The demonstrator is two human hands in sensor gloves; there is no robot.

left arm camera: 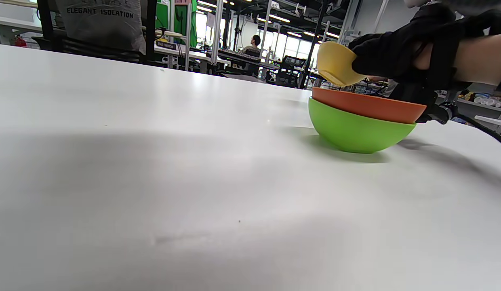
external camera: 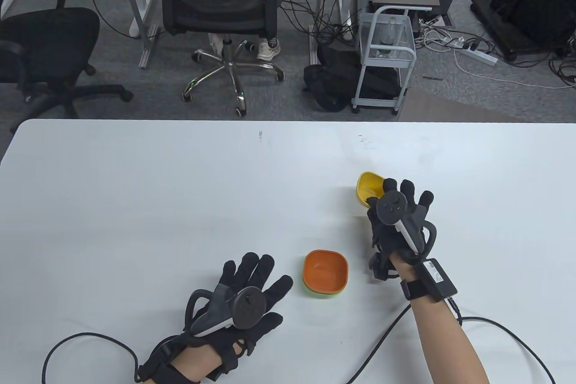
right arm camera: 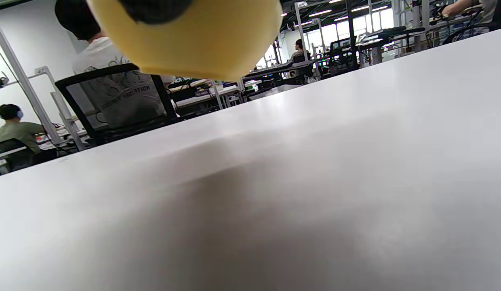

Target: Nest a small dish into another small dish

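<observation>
An orange small dish [external camera: 325, 270] sits nested in a green small dish [external camera: 315, 292] on the white table [external camera: 180, 204]; the pair also shows in the left wrist view, orange dish [left arm camera: 365, 106] in green dish [left arm camera: 355, 131]. My right hand [external camera: 396, 217] grips a yellow small dish [external camera: 369, 188] and holds it tilted above the table, behind and right of the nested pair. The yellow dish shows in the left wrist view [left arm camera: 335, 62] and fills the top of the right wrist view [right arm camera: 186, 40]. My left hand [external camera: 245, 296] rests flat on the table, fingers spread, left of the nested dishes, holding nothing.
Cables trail from both wrists over the table's near edge [external camera: 90, 343]. Office chairs [external camera: 220, 10] and a small cart [external camera: 387, 55] stand on the floor beyond the table's far edge.
</observation>
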